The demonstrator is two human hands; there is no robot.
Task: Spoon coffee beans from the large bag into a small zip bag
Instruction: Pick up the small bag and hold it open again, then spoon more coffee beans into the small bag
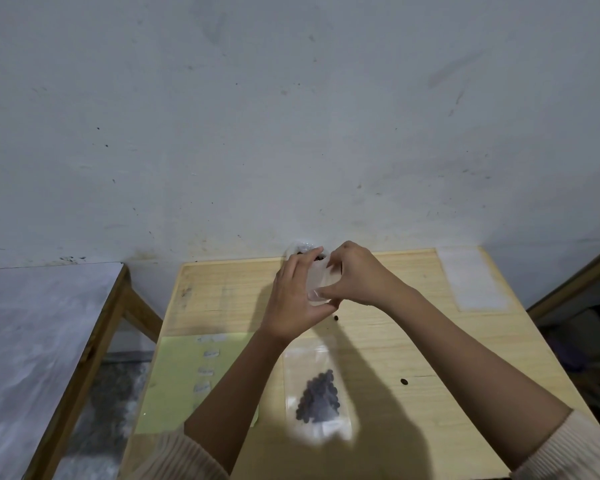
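Zip bag [303,358] of beans [320,393] flat on bench [413,341]. Beyond it, left hand [297,296] and right hand [357,275] fingers [303,266] pinching clear bag [317,284].

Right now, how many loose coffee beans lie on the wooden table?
2: one dark coffee bean below the right hand, another right of the filled clear zip bag. Arms may hide more.

On the bench [430,341], a zip bag [319,393] with beans in it lies front centre, with a label sheet [181,375] to its left and a loose bean [403,381] to its right. A pile of bags [475,278] lies in the far right corner. At far centre, the left hand [297,296] and right hand [357,275] hold a small bag [317,284] between them.
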